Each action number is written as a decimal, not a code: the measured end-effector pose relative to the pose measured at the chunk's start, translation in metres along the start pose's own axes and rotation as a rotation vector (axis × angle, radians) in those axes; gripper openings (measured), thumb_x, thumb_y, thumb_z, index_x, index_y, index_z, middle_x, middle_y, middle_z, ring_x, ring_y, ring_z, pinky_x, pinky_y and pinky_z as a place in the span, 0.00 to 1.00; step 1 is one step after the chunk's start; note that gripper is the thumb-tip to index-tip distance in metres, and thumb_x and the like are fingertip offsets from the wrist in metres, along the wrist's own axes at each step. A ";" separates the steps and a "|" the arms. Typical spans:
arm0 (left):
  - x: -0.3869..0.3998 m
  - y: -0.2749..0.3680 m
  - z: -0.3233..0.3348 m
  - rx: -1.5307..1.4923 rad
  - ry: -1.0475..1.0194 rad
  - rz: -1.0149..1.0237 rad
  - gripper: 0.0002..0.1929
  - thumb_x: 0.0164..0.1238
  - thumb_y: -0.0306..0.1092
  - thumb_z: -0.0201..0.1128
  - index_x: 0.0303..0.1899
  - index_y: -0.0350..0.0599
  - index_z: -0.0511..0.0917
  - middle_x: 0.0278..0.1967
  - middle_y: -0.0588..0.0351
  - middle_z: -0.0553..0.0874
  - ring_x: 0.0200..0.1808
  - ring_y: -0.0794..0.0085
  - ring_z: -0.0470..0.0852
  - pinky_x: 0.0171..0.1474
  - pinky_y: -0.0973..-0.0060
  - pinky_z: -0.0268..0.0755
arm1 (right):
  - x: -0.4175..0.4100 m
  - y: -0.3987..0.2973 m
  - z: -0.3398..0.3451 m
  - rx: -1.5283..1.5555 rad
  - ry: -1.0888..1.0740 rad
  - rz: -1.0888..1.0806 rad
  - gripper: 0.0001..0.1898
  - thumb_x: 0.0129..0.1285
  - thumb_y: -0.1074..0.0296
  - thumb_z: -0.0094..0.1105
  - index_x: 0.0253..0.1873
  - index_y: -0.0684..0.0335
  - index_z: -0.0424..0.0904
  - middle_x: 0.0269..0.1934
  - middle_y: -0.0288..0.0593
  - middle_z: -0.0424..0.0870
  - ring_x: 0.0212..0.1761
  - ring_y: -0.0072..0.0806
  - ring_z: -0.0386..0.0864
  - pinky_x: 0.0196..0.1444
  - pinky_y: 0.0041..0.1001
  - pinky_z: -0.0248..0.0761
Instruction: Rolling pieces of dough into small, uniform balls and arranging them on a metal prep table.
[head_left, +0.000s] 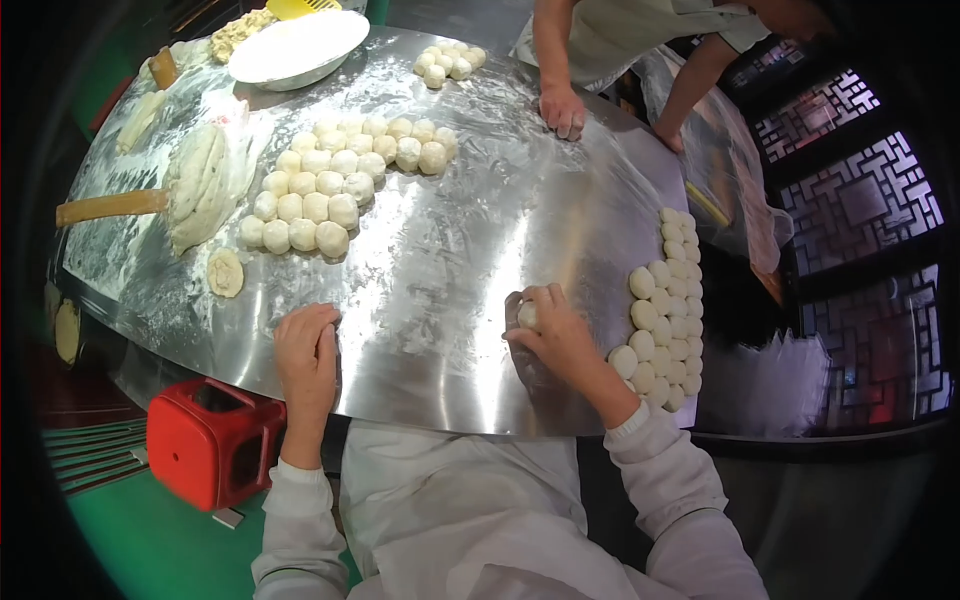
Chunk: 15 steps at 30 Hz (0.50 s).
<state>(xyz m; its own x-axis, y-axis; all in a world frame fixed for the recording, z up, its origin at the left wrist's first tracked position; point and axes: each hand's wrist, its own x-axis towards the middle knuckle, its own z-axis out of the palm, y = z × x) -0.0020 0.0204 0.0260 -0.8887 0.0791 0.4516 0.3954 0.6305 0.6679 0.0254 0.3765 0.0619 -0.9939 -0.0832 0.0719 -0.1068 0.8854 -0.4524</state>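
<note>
My right hand (551, 326) is curled around a small dough ball (527, 315) on the steel table (450, 262), near its front edge. My left hand (306, 341) rests at the table's edge with its fingers together and bent down; whether anything is under it is hidden. Up and left of centre stand rows of floured dough balls (315, 184). Smoother, pale dough balls (660, 330) are packed along the right edge, beside my right forearm. A flattened round of dough (225, 273) lies beyond my left hand.
A large dough mass (199, 184) lies at the left by a wooden-handled tool (112, 207). Behind are a white basin (300, 49) and a small group of dough balls (450, 60). A co-worker's hand (562, 112) presses on the far side. A red stool (195, 442) stands below left.
</note>
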 end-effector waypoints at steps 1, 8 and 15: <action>-0.001 -0.001 0.000 0.006 0.011 -0.005 0.08 0.73 0.25 0.61 0.46 0.39 0.86 0.49 0.48 0.90 0.56 0.52 0.84 0.65 0.57 0.71 | -0.003 0.002 -0.001 -0.038 -0.064 -0.048 0.25 0.67 0.56 0.75 0.59 0.64 0.74 0.55 0.52 0.77 0.48 0.55 0.85 0.48 0.46 0.81; 0.001 0.002 0.001 0.011 -0.014 0.000 0.08 0.73 0.24 0.61 0.47 0.38 0.86 0.50 0.47 0.90 0.57 0.52 0.84 0.65 0.58 0.72 | -0.014 0.012 0.004 -0.084 -0.020 0.033 0.29 0.66 0.47 0.73 0.58 0.66 0.77 0.53 0.49 0.78 0.50 0.51 0.85 0.49 0.45 0.80; -0.002 0.000 -0.002 0.008 0.002 -0.015 0.07 0.73 0.24 0.62 0.47 0.38 0.87 0.50 0.47 0.90 0.57 0.51 0.84 0.65 0.58 0.72 | 0.026 -0.009 -0.027 -0.154 0.061 -0.113 0.30 0.68 0.41 0.69 0.59 0.65 0.80 0.61 0.49 0.82 0.57 0.46 0.83 0.56 0.42 0.78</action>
<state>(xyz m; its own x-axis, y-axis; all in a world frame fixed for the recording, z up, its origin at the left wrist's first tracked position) 0.0005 0.0185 0.0267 -0.8942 0.0680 0.4425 0.3800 0.6378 0.6699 0.0013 0.3790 0.0913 -0.9719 -0.1626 0.1700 -0.2079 0.9318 -0.2974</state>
